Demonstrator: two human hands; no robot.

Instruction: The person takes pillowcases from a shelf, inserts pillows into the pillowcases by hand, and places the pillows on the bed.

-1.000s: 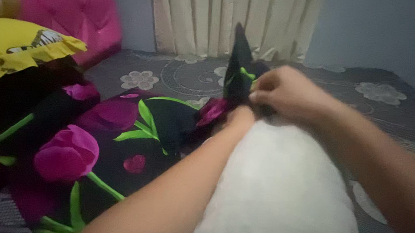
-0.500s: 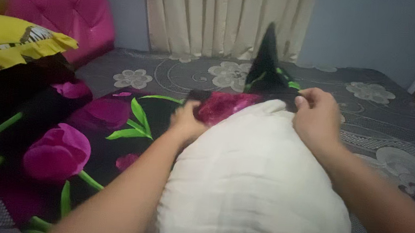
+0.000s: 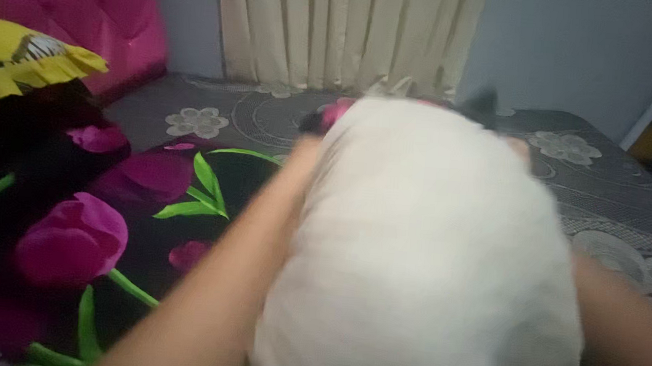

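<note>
- Near the middle of the bed (image 3: pixel 616 196), toward its far edge, a white pillow (image 3: pixel 428 251) is lying with its long axis running from the person's body out toward the curtain (image 3: pixel 344 31).
- At the pillow's far end, a black pillowcase with pink flowers (image 3: pixel 329 116) is showing as a narrow strip, just beyond the white stuffing and touching it.
- Both arms are flanking the pillow, one along each long side, and both are reaching to that far end, so the case opening is lying straight ahead of the hands.
- The left hand (image 3: pixel 307 153) is sitting against the pillow's left far corner, right beside the pink part of the case; motion blur is hiding the fingers, so its grip cannot be told.
- The right hand (image 3: pixel 523 151) is mostly hidden behind the pillow's right far corner; whether it is pinching cloth cannot be told.
- The left hand is appearing slightly nearer to the visible case edge.
- Toward the bed's left edge, a matching flowered bedsheet (image 3: pixel 110 214) is lying spread, with a yellow pillow (image 3: pixel 21 62) at the headboard side.
</note>
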